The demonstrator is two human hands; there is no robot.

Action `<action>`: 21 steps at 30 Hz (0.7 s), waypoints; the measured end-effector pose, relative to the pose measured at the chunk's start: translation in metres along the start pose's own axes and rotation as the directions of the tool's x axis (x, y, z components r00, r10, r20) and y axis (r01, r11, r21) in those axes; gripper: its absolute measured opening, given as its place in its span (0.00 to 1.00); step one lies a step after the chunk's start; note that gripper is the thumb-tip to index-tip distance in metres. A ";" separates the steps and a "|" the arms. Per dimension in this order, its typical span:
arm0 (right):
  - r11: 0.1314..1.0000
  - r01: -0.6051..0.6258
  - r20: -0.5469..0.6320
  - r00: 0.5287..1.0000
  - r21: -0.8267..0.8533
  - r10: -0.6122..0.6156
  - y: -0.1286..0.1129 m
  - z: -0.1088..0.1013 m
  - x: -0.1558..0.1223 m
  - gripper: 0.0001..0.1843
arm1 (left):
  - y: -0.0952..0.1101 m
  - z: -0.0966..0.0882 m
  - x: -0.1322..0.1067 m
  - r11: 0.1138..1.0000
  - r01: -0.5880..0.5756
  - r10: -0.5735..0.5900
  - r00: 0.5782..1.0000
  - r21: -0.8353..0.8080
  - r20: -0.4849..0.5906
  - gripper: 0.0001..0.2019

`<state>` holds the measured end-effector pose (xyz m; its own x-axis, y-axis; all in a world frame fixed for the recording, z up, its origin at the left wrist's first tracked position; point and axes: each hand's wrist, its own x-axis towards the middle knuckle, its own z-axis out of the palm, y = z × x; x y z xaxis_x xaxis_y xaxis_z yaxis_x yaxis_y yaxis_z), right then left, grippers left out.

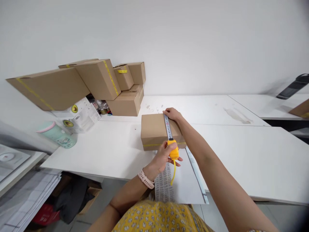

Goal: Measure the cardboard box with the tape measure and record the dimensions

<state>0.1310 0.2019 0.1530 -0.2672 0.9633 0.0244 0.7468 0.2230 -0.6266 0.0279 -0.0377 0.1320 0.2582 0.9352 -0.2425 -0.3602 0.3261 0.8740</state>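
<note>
A brown cardboard box [154, 127] with a yellow strip along its near side lies on the white table. My left hand [163, 157] is closed round a yellow tape measure [173, 151], with the thumb on top and a yellow strap hanging below. From the case, the blade [168, 128] runs across the box top to its far edge. There my right hand [173, 113] pinches the blade's end against the box. The very tip of the blade is hidden under the fingers. Beneath my left hand, printed sheets of paper [187, 180] stick out over the table's front edge.
Several cardboard boxes [126, 103] are stacked at the back left against the wall. A mint-green tumbler [58, 133] and white cartons with avocado pictures [83, 117] stand at the left. A dark bottle-like object [293, 87] is at the far right. The table's front edge [116, 176] runs near my body.
</note>
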 end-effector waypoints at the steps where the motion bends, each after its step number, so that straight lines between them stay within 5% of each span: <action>1: 1.000 -0.002 0.000 1.000 0.007 0.002 0.002 0.001 0.001 0.17 | -0.001 0.002 0.001 1.000 -0.002 0.002 1.000 -0.002 -0.007 0.30; 8: 0.990 0.030 -0.025 0.999 0.137 -0.027 0.003 -0.009 -0.010 0.23 | 0.004 0.000 -0.005 0.999 -0.034 0.034 0.999 0.019 -0.006 0.28; 12: 0.890 0.149 -0.260 0.965 0.432 -0.035 0.026 -0.041 -0.041 0.29 | 0.006 -0.035 -0.042 0.956 -0.227 0.236 0.972 0.187 -0.026 0.28; 15: 0.876 0.087 -0.399 0.908 0.474 0.125 0.062 -0.053 -0.084 0.33 | 0.003 -0.072 -0.064 0.876 -0.311 0.411 0.881 0.369 -0.234 0.33; 17: 0.900 -0.014 -0.325 0.930 0.436 0.172 0.085 -0.049 -0.116 0.36 | 0.000 -0.092 -0.065 0.864 -0.289 0.432 0.847 0.413 -0.310 0.33; 21: 0.907 0.037 -0.050 0.999 0.420 -0.018 0.097 -0.033 -0.163 0.37 | 0.004 -0.109 -0.049 0.890 -0.240 0.359 0.894 0.388 -0.269 0.28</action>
<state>0.2670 0.0716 0.1143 -0.2495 0.9655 0.0747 0.4111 0.1754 -0.8946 -0.0843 -0.0674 0.1017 -0.1398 0.9900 -0.0166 -0.0341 0.0119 0.9993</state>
